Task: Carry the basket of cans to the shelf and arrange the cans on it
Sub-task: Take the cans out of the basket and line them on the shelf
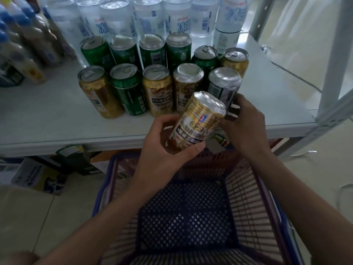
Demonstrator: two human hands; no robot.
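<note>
My left hand [162, 148] grips a gold can [198, 119], tilted with its top toward the shelf, just above the shelf's front edge. My right hand [246, 127] is beside it, fingers curled around the lower part of a dark, silver-topped can [224, 83] at the right end of the front row. Two rows of green and gold cans [154, 88] stand upright on the white shelf [47, 119]. The purple and blue mesh basket [246, 188] sits below my arms with nothing showing inside.
Clear water bottles [149, 14] line the back of the shelf, and brownish bottles [28, 44] stand at the left. A white shelf post [332, 60] rises at the right. Cardboard boxes [40, 175] sit on the floor under the shelf.
</note>
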